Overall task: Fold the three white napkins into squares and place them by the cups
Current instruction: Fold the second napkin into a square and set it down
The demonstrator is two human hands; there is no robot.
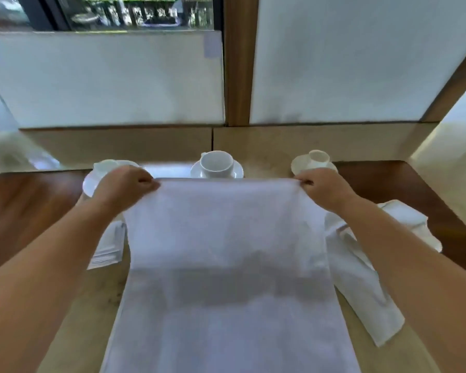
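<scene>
Your left hand & right hand each pinch a far corner of the napkin, fingers curled tight; uneven pull could skew the fold, or swing cloth into the middle cup.

spread napkin fills centre, cups line far edge, bare wood outer left

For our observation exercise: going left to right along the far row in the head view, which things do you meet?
Left cup → left hand → middle cup → right hand. The right cup overlaps the right hand, so it is left out.
</scene>
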